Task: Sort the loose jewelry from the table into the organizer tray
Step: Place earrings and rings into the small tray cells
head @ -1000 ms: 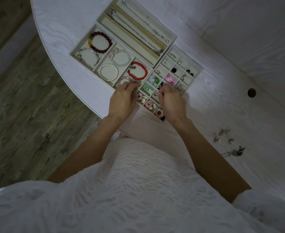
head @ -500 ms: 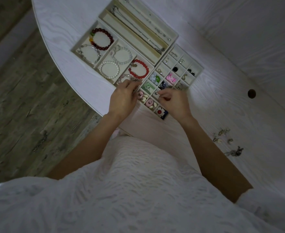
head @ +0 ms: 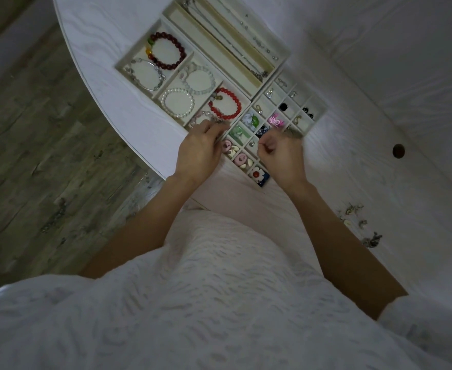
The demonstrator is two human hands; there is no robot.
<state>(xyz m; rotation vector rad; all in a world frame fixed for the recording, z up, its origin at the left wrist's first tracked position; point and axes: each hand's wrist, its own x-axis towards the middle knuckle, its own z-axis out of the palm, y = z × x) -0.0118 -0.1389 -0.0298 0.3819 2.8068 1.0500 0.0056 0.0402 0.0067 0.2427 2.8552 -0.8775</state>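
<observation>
The beige organizer tray (head: 214,49) lies on the white table (head: 366,84), holding bracelets, necklaces and a grid of small cells with earrings and charms. My left hand (head: 198,153) is at the tray's near bracelet compartment, fingertips curled on a thin silver-and-pink bracelet (head: 202,119) beside the red bead bracelet (head: 224,105). My right hand (head: 280,156) hovers over the small cells (head: 288,113) with fingers curled into a loose fist; nothing shows in it. Several loose small pieces of jewelry (head: 358,220) lie on the table to the right of my right forearm.
A round cable hole (head: 398,150) is in the tabletop right of the tray. The table's curved edge (head: 128,145) runs down the left, with wooden floor (head: 46,156) beyond it. My white clothing fills the lower view.
My right hand has drawn back from the small cells and curled into a fist. My left hand has stayed at the near bracelet compartment.
</observation>
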